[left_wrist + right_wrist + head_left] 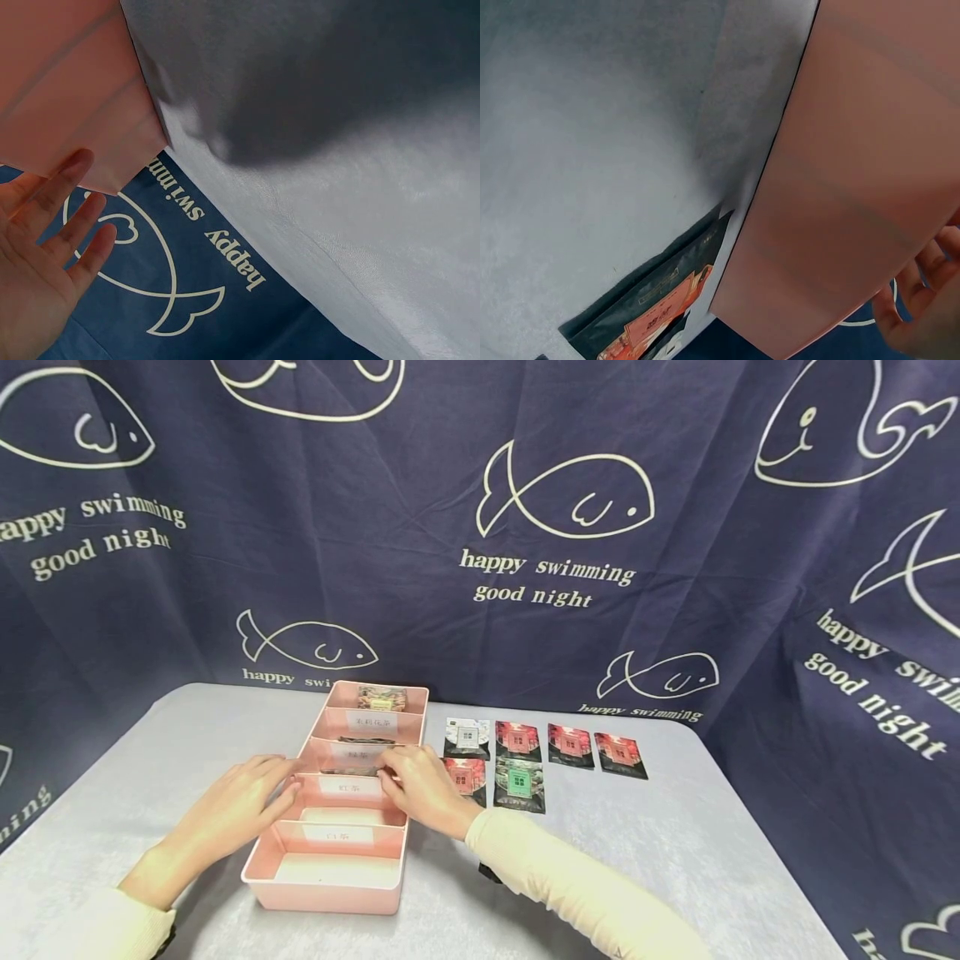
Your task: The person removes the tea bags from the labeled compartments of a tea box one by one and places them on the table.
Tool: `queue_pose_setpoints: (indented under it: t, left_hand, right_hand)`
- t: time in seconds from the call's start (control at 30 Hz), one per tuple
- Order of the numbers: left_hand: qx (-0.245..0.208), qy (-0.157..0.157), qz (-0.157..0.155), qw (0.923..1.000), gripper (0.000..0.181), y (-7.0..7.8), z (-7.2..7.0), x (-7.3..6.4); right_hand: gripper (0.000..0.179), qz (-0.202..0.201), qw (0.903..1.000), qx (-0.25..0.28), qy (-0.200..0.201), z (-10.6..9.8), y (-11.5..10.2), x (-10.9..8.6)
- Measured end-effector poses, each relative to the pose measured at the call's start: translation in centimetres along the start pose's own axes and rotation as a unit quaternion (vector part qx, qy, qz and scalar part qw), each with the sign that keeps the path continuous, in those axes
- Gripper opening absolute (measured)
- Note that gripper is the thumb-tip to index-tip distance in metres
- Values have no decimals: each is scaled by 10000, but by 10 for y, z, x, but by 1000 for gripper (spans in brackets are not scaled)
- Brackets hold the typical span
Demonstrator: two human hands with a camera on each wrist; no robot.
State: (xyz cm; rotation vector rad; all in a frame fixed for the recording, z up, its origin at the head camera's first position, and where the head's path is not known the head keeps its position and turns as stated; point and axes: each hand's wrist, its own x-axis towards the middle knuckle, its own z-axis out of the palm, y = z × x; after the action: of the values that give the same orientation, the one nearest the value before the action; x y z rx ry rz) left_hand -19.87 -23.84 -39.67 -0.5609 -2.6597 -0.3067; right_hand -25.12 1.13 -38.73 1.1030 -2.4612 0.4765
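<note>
A long pink divided box point(330, 897) stands on the table, with white paper labels on its dividers. My right hand point(423, 785) reaches over its right wall, fingers bent at the right end of a dark tea packet point(348, 770) in the middle compartment; the fingertips are partly hidden. In the right wrist view the right hand's curled fingers point(915, 292) show past the box wall. My left hand point(232, 802) hovers at the left rim, fingers loosely extended and holding nothing. Another dark packet point(367, 741) sits one compartment back, and a yellow-labelled packet point(382, 700) lies in the farthest.
Right of the box lie a white packet point(467, 737), several red packets point(517, 740) and a green packet point(520, 783), in two rows. A small black object point(489, 874) is partly covered by the right sleeve. A dark blue printed cloth point(420, 527) hangs behind the table.
</note>
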Motion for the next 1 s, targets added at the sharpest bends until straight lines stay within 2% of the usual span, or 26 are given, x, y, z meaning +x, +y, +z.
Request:
queue_pose_setpoints:
  t: [0.47,1.0]
  left_hand:
    - [-36,-77,-56,9999,33,0,1,-1]
    - [-17,-12,-23,10000,33,0,1,-1]
  right_hand:
    - [8,667,9960,56,599,2,6,2]
    - [9,1003,9881,365,1106,-20,13,10]
